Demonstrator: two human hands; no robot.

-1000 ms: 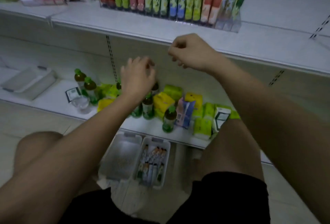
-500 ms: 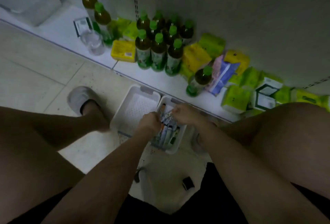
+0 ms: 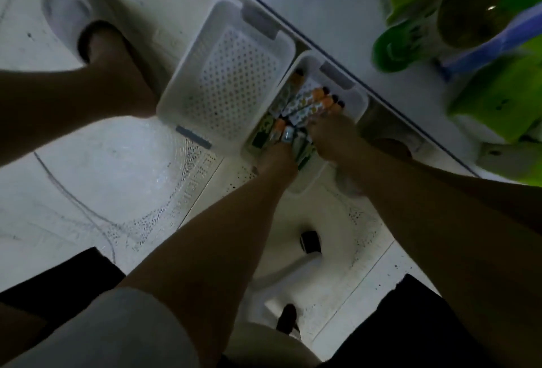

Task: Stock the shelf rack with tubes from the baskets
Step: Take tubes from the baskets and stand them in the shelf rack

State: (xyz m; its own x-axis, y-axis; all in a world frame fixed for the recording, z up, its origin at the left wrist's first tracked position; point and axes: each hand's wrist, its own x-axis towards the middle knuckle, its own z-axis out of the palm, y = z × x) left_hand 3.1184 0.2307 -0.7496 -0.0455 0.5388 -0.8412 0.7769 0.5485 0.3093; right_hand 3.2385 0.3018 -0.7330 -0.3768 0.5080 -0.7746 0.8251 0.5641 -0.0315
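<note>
Two white perforated baskets stand side by side on the floor against the bottom shelf's edge. The left basket [image 3: 234,74] holds nothing. The right basket [image 3: 360,105] holds several tubes [image 3: 305,100] with patterned bodies and orange or dark caps. Both my hands reach down into it. My left hand [image 3: 278,159] grips tubes at the near end, with their caps sticking out past my fingers. Beside it, my right hand [image 3: 334,136] curls its fingers over the tubes in the middle. The shelf rack above is out of view.
The bottom shelf [image 3: 337,1] carries green bottles [image 3: 390,51] and green packs [image 3: 498,98] at the upper right. My left leg and a grey slipper [image 3: 67,7] are on the floor left of the baskets. A white stool leg [image 3: 281,268] lies below my arms.
My hands dropped from the upper shelf into the right basket. The view tilted down and moved closer, and both hands now grip tubes.
</note>
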